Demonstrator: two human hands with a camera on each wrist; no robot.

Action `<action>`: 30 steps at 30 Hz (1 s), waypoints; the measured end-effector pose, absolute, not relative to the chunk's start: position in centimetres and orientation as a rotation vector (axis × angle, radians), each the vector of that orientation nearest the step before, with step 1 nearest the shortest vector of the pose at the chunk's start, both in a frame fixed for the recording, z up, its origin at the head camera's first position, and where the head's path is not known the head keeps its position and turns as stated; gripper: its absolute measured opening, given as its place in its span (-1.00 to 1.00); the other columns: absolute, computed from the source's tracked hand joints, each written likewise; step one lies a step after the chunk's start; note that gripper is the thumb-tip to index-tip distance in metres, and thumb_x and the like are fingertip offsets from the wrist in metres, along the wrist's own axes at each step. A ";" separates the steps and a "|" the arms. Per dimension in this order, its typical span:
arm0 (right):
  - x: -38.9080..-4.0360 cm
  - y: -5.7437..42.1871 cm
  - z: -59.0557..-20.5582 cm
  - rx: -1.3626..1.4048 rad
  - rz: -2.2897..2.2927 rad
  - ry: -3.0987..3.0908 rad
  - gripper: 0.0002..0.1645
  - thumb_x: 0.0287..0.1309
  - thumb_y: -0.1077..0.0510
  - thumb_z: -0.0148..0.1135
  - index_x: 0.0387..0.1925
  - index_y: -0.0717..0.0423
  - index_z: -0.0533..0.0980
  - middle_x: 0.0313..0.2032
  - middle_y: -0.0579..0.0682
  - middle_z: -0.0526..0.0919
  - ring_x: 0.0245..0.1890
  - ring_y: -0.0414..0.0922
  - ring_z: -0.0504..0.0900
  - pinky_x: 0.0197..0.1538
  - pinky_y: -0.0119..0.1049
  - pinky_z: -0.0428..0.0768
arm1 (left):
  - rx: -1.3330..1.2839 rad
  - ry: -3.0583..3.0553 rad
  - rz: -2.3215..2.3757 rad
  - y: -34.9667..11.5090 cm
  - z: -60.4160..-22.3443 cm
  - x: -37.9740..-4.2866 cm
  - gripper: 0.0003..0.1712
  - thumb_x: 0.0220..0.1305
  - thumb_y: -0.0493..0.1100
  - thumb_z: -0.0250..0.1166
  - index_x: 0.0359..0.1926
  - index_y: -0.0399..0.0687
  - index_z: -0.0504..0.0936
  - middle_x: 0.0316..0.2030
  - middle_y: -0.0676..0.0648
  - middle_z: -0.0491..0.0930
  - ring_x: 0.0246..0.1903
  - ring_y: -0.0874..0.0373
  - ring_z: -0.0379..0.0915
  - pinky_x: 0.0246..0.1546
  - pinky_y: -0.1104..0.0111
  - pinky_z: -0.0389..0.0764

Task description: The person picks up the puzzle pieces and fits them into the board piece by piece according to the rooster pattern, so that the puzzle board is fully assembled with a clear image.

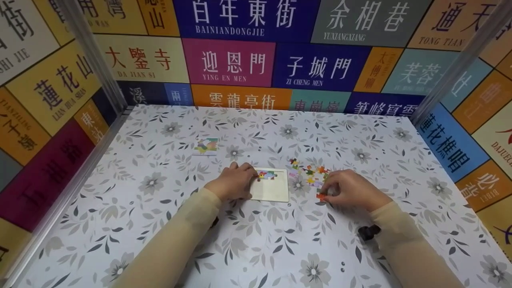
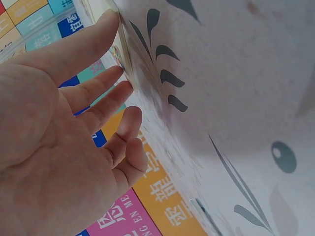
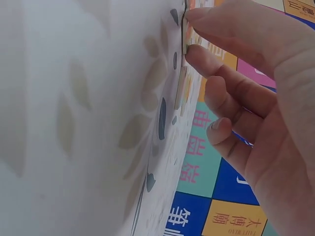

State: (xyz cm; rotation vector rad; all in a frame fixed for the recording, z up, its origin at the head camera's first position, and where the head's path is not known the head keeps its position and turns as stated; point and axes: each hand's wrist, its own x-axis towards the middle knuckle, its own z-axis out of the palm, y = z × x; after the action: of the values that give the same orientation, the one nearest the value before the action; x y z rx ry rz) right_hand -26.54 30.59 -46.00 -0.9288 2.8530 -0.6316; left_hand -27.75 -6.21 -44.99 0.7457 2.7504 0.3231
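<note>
A shallow cream puzzle tray [image 1: 274,193] lies flat on the table, a few joined colourful pieces [image 1: 267,175] along its top left. My left hand [image 1: 235,182] rests at the tray's left side, thumb and fingertips against its edge; in the left wrist view the fingers [image 2: 101,105] are loosely extended. To the right of the tray, my right hand [image 1: 348,190] pinches a red-orange puzzle piece [image 1: 321,197] between thumb and index finger, low at the tabletop. The right wrist view shows this piece [image 3: 185,35] edge-on between the fingertips, its other fingers curled loosely.
Several loose puzzle pieces [image 1: 310,170] lie between the tray and my right hand. A small picture card [image 1: 206,147] sits farther back on the left. The table [image 1: 256,248] has a floral cover; panels with large lettering [image 1: 236,62] stand behind and at the sides.
</note>
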 end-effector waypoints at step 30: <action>-27.0 28.2 -45.7 -0.850 -0.626 3.046 -0.83 0.01 0.06 0.60 -0.29 -0.22 0.81 -0.17 -0.24 0.76 -0.16 -0.20 0.71 -0.05 -0.14 0.65 | 0.697 2.739 0.337 -6.0 -44.7 -27.5 -0.28 0.23 -0.05 0.53 0.37 0.01 0.49 0.40 -0.07 0.39 0.27 -0.15 0.26 0.32 -0.06 0.34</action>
State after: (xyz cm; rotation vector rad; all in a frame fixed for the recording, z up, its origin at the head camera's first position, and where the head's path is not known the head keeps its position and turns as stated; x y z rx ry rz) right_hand -26.98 28.18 -45.73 -0.8500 3.0456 -0.6259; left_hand -27.49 -5.98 -44.65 0.6968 2.7388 0.3372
